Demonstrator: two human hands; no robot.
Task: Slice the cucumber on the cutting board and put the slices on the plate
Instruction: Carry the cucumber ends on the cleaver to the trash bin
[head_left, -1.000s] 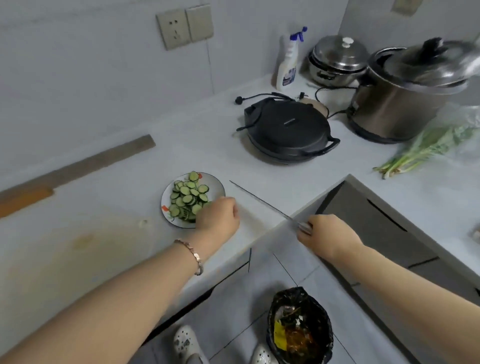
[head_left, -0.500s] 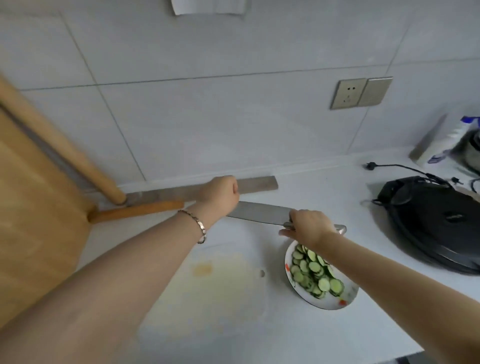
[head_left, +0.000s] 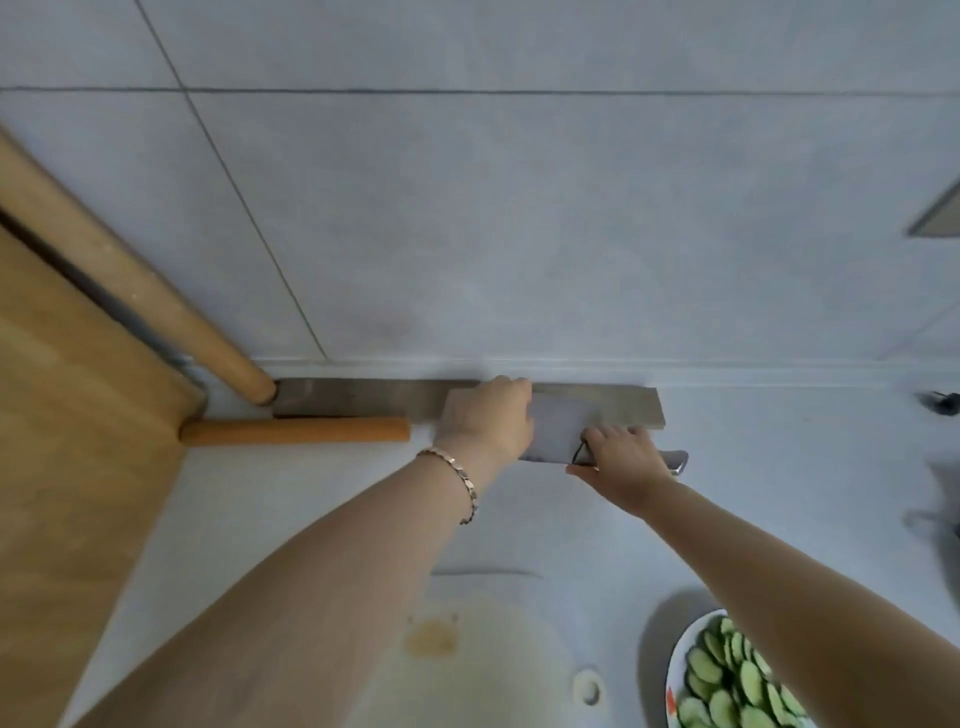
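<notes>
The pale countertop (head_left: 311, 519) carries a whitish cutting board (head_left: 493, 675) at the bottom edge. The part in view has no cucumber on it, only a tan stain (head_left: 431, 636). At lower right the plate (head_left: 675, 670), cut off by the frame, holds a heap of cucumber slices (head_left: 737, 680), so slicing and plating look done. Only stowing the knife (head_left: 553, 431) seems left; its broad blade lies against the metal strip (head_left: 363, 397) along the wall. Of the 2 hands, the left hand (head_left: 488, 421) covers the blade's far end, fingers bent out of sight, so I cannot tell whether they pinch or press. The right hand (head_left: 618, 457) curls its fingers round the handle. No uncut cucumber shows.
</notes>
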